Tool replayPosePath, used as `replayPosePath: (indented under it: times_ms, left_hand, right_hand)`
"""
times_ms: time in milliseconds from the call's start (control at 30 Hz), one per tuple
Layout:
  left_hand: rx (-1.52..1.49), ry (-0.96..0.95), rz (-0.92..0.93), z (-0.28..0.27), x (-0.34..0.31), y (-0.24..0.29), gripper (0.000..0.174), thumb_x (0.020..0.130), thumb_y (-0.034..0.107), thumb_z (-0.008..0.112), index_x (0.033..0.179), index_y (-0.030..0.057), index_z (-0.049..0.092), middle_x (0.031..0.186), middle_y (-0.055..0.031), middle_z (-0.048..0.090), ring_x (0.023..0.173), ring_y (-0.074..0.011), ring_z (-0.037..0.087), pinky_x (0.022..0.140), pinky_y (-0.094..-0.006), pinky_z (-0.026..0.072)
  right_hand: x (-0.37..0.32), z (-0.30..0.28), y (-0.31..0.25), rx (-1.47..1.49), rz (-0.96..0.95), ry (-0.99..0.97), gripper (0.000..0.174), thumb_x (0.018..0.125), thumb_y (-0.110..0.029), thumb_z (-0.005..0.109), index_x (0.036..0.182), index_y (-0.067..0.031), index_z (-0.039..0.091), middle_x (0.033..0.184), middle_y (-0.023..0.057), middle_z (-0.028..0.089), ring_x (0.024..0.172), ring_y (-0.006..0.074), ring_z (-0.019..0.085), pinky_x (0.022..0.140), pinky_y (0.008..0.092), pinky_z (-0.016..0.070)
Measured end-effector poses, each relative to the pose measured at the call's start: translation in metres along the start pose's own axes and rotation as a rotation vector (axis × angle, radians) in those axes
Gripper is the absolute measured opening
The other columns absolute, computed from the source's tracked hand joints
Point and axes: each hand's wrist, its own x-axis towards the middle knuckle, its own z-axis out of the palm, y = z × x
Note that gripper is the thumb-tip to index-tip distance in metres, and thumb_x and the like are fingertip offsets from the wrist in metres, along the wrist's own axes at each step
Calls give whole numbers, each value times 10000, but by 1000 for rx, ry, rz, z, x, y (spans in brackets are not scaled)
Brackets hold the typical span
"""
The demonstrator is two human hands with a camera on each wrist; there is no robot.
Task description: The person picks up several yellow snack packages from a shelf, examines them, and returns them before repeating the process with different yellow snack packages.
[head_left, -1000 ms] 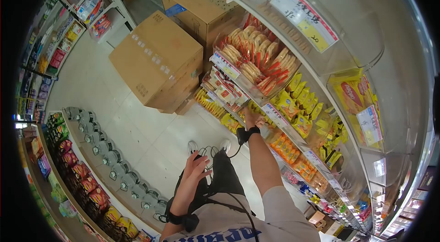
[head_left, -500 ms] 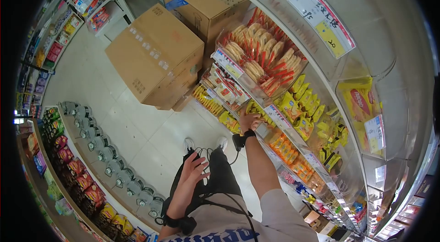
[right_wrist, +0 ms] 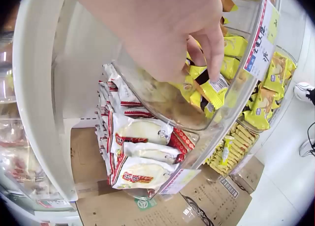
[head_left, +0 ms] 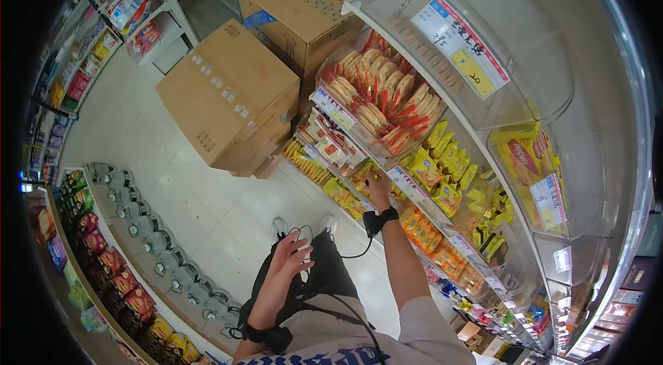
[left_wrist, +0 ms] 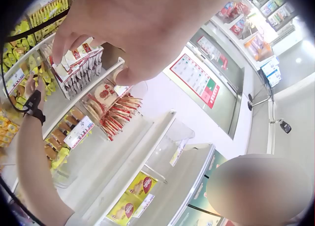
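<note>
My right hand (head_left: pixel 378 189) reaches into a clear bin on the shelf at the right of the head view. Its thumb and fingers pinch a small yellow and black snack packet (right_wrist: pixel 212 90), seen in the right wrist view. More yellow packets (right_wrist: pixel 235 46) lie around the fingers. Beside this bin stand white and red packets (right_wrist: pixel 135 172) in a row. My left hand (head_left: pixel 289 258) hangs in front of my body with fingers relaxed and apart, holding nothing. In the left wrist view the left hand (left_wrist: pixel 133 24) fills the top.
Shelf tiers hold flat biscuits in red-trimmed wrappers (head_left: pixel 387 75) and orange packets (head_left: pixel 421 227). Large cardboard boxes (head_left: pixel 231 92) stand on the floor by the shelf end. Several large clear jars (head_left: pixel 162 237) line a low shelf at left. A cable (head_left: pixel 356 254) runs from the right wrist.
My right hand has turned at the wrist, and its fingers now point down among the yellow packets. The left hand stays in nearly the same pose. The head view has shifted slightly.
</note>
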Motion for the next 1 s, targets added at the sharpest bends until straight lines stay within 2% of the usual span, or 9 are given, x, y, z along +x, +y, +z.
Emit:
replayPosePath:
  times_ms: [100, 167, 200, 300, 400, 700, 800, 900, 1000]
  left_hand:
    - [-12, -5, -10, 0, 0, -2, 542, 1052, 248, 490, 1516, 10, 341, 1459, -214, 462, 1345, -307, 502, 1071, -422, 462]
    - [1, -2, -8, 0, 0, -3, 545, 1050, 253, 495, 1515, 9, 345, 1458, -213, 464, 1340, -305, 507, 1071, -420, 462]
    - [6, 0, -6, 1, 1, -3, 547, 1049, 255, 497, 1514, 9, 347, 1457, -212, 465, 1337, -304, 509, 1071, -419, 462]
    - [3, -4, -15, 2, -1, 0, 552, 1046, 262, 505, 1511, 9, 353, 1454, -208, 469, 1330, -302, 516, 1070, -415, 464]
    - [8, -4, -16, 2, -1, 2, 554, 1043, 263, 512, 1510, 10, 356, 1455, -205, 470, 1323, -299, 521, 1070, -414, 464]
    - [42, 5, -36, -1, -2, -13, 533, 1051, 271, 508, 1502, 23, 371, 1456, -206, 474, 1331, -298, 520, 1065, -410, 468]
    - [43, -4, -26, -1, -4, -13, 535, 1053, 283, 509, 1500, 22, 374, 1456, -205, 476, 1330, -299, 521, 1065, -412, 468]
    - [32, -20, -6, -3, -5, -12, 537, 1053, 289, 510, 1498, 20, 377, 1454, -204, 476, 1328, -299, 523, 1066, -413, 468]
    - [28, -22, 1, -5, -7, -14, 532, 1053, 286, 509, 1494, 16, 384, 1455, -202, 475, 1324, -298, 527, 1066, -411, 468]
  right_hand:
    - [1, 1, 11, 51, 104, -90, 357, 852, -254, 805, 1055, -15, 634, 837, 103, 655, 577, 182, 644, 459, 273, 464]
    - [30, 6, 68, -22, -6, -84, 363, 814, -236, 830, 1017, -24, 616, 812, 97, 632, 603, 192, 629, 501, 309, 480]
    - [28, 6, 64, -61, -62, -82, 369, 794, -227, 843, 998, -29, 608, 799, 95, 621, 616, 198, 621, 522, 328, 488]
    - [8, -3, 45, -431, -519, 102, 387, 765, -211, 846, 968, -31, 571, 805, 114, 600, 728, 252, 624, 637, 384, 509]
    - [-4, -10, 30, -453, -577, 81, 402, 726, -178, 843, 971, -30, 561, 851, 154, 607, 851, 330, 617, 755, 440, 498]
    - [-21, 10, -2, -447, -534, 131, 271, 761, -114, 788, 903, -36, 571, 871, 185, 624, 840, 396, 603, 761, 487, 481]
    - [-16, 10, 13, -430, -474, -48, 160, 810, -120, 753, 856, -42, 621, 794, 172, 612, 806, 395, 612, 740, 499, 483]
    - [-9, 5, 17, -523, -180, -339, 191, 896, -250, 682, 885, -59, 676, 876, 175, 675, 864, 423, 648, 694, 518, 496]
    - [-30, 10, 1, -570, -151, -306, 319, 973, -352, 573, 1022, -63, 699, 1061, 192, 691, 945, 411, 648, 745, 514, 504]
